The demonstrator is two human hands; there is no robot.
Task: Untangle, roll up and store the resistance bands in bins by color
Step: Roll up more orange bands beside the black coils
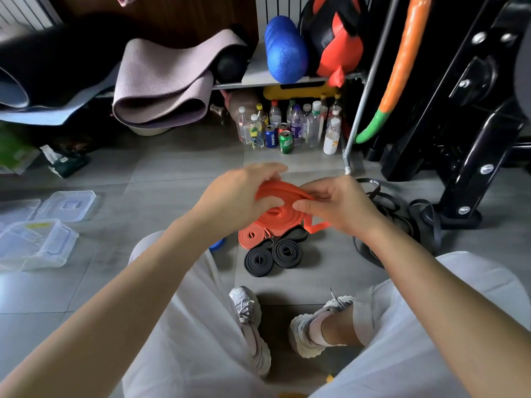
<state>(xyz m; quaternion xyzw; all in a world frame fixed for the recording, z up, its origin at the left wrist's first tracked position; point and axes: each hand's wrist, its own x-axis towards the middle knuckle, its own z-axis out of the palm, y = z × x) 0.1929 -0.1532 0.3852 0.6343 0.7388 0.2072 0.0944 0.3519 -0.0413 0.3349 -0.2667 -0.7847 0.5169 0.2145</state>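
An orange resistance band (278,215), partly wound into a flat coil, hangs between both hands above the floor. My left hand (238,193) grips the coil's left side. My right hand (336,206) pinches the band's strands at the right, and a loose orange end dangles below it. On the tiles beneath lie a rolled orange band (253,235) and two rolled black bands (258,261) (286,252). A tangle of black bands (385,214) sprawls to the right. A bit of something blue (217,245) peeks out behind my left forearm.
Clear plastic bins (34,245) and a lid (67,205) sit on the floor at left. Bottles and cans (290,127) crowd under a shelf ahead. A black machine base (459,214) stands at right. My legs and shoes (250,320) fill the foreground.
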